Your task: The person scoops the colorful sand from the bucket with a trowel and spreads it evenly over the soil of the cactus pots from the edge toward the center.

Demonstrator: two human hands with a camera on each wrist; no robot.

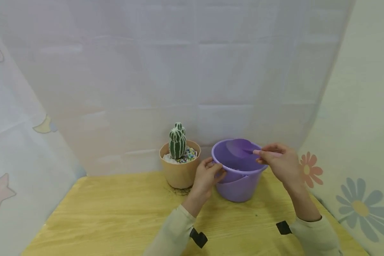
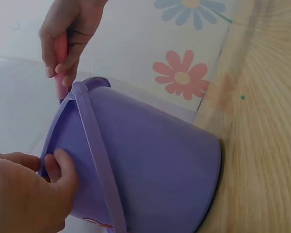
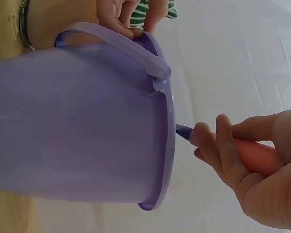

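Left hand (image 1: 208,175) pinches the near rim of the purple bucket (image 1: 240,185) at about 9 o'clock in the head view, while the right hand (image 1: 280,161) at 3 o'clock grips the pink handle of a purple scoop (image 1: 240,147) whose blade hangs over the bucket's mouth. A potted cactus (image 1: 178,144) stands just beside the bucket at 10 o'clock on the wooden table (image 1: 115,213)

From the left wrist, the bucket (image 2: 150,160) appears tilted; a slipping thumb could let it tip against the cactus pot

From the right wrist, fingers (image 3: 218,145) curl round the handle, so an overloaded scoop might spill grit onto the table
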